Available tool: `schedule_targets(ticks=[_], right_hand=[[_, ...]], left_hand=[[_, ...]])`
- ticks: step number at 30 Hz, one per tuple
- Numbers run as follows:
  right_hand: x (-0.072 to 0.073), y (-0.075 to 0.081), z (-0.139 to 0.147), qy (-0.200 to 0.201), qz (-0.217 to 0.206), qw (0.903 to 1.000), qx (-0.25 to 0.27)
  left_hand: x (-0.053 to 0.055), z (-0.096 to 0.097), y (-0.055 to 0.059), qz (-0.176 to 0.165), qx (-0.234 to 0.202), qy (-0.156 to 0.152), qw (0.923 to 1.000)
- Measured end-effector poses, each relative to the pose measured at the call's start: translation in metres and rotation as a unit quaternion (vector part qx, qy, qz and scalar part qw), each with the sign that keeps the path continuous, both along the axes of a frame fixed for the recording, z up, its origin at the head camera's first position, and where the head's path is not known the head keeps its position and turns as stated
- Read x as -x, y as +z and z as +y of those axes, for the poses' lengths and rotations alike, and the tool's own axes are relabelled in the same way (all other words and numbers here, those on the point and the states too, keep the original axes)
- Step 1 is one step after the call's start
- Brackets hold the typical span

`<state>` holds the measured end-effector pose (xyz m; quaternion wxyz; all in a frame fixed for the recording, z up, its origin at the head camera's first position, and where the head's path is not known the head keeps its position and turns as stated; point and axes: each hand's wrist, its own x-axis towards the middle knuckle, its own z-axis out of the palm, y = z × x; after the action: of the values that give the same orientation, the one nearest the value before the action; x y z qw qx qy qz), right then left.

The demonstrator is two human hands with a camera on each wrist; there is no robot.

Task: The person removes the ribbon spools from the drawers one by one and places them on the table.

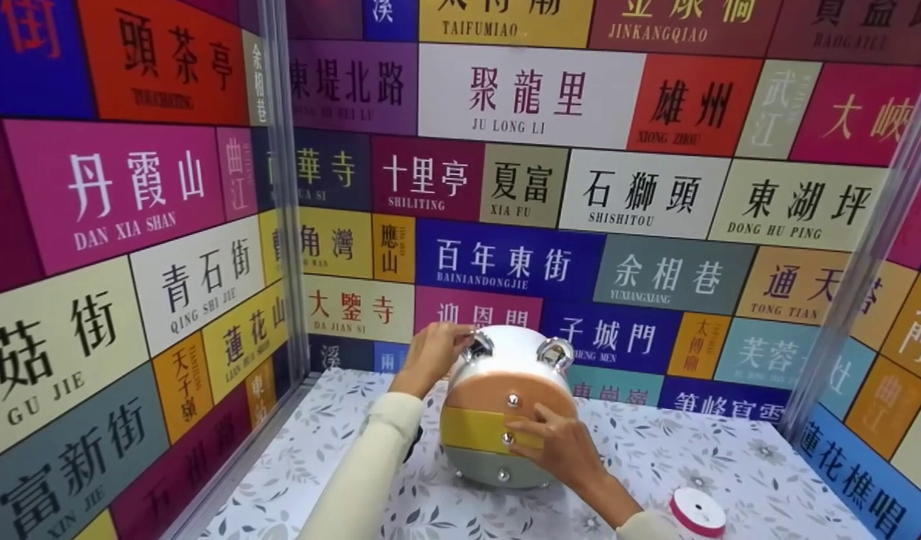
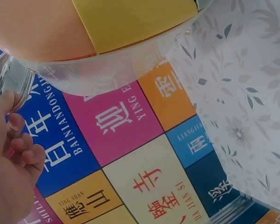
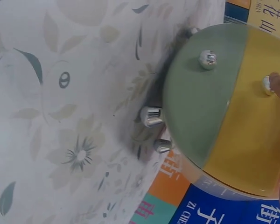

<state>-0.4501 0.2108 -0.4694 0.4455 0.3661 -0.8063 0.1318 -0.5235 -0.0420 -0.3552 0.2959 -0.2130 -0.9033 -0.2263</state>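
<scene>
A small rounded drawer box stands on the table, white on top, with orange, yellow and green drawer fronts, each with a silver knob. Two shiny silver ears rise from its top. At the left ear, my left hand pinches the ring between thumb and fingers. My right hand is at the yellow middle drawer, its fingertips on the middle knob. Below that, the green drawer and its knob are uncovered. Short silver feet show under the box.
A white spool with a pink-red rim lies near the front right. Leaf-patterned cloth covers the table. Behind it stand walls of coloured sign panels, with clear corner strips at left and right.
</scene>
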Motion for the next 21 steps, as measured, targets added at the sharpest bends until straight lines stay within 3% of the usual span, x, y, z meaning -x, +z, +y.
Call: schedule_targets(ticks=[7, 21], right_hand=[[0.003, -0.013, -0.001, 0.003, 0.009, 0.9996, 0.025], [0.008, -0.022, -0.004, 0.012, 0.06, 0.9981, 0.004]], left_hand=[[0.0, 0.002, -0.001, -0.003, -0.004, -0.011, 0.9999], [0.002, 0.001, -0.002, 0.016, -0.01, -0.01, 0.9998]])
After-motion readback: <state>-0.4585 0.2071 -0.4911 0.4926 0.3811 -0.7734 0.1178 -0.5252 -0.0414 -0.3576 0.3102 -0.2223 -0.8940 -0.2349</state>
